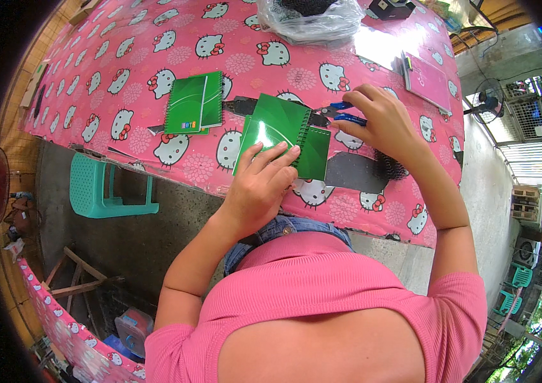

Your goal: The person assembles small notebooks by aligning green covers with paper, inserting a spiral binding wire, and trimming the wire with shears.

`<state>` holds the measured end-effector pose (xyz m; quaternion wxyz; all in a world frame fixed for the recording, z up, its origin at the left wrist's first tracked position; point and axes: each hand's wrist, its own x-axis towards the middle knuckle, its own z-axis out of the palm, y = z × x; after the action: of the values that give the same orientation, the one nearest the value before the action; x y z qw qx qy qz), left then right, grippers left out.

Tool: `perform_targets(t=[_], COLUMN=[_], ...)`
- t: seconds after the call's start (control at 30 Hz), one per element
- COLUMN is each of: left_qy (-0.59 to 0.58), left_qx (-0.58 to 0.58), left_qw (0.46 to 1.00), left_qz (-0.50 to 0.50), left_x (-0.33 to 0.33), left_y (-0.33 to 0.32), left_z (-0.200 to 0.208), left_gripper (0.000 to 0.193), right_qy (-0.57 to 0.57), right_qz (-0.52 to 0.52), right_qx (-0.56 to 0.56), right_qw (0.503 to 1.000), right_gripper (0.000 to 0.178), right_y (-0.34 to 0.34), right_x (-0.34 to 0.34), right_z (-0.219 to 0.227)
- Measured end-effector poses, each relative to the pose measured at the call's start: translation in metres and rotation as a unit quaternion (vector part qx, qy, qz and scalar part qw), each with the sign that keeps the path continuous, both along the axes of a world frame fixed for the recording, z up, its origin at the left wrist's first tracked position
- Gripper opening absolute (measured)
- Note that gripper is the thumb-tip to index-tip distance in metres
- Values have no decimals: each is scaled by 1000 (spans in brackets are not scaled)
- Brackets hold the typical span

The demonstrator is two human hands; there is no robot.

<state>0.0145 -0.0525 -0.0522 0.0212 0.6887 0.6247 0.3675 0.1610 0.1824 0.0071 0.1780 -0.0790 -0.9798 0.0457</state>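
A green spiral notebook [274, 121] lies tilted on the pink table, its dark coil along the right side and another green leaf or cover showing beyond it. My left hand [261, 179] rests on the lower part of its cover, fingers stretched out. My right hand [382, 121] grips blue-handled pliers [349, 117], whose jaws point left at the upper end of the coil. The exact contact there is too small to make out. Left of these lie green spiral notebooks [185, 105], partly overlapping. By my right wrist are a dark flat sheet [357, 171] and loose black coils [391, 167].
A pink notebook [427, 83] lies at the table's right. Toward the far edge sit a clear plastic bag [312, 22] with dark contents and a black box [392, 9]. A teal stool [89, 185] stands left below the table, and a fan [489, 101] is at right.
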Motion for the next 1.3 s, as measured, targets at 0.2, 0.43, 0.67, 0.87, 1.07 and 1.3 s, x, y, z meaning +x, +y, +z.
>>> perform_targets(t=[0.2,0.43,0.67,0.87,1.07,1.3], left_qy=[4,18,23,-62,-501,-400], left_qx=[-6,-4,2,23,344,133], left_qw=[1000,1000,1000,998,739,789], left_qz=[5,10,10,20,291,448], left_x=[2,3,3,-4,-65,-160], left_y=[-1,0,1,-3,3,-22], left_z=[1,0,-4,10,9,-105], left_gripper=[16,22,23,19,17,24], right_qy=[-104,-38,-263,-355,-134,-56], right_qz=[-41,-5,-153,-153,-88,-137], right_qx=[-104,51,-297,-427,-164,-243], right_qw=[988,998,905,818,973,959], right_gripper=[36,37,41,55,54,43], right_y=[1,-8,0,28,32,50], right_x=[-5,-8,-20,-19,-26,-54], right_z=[11,15,34,7,-74,-95])
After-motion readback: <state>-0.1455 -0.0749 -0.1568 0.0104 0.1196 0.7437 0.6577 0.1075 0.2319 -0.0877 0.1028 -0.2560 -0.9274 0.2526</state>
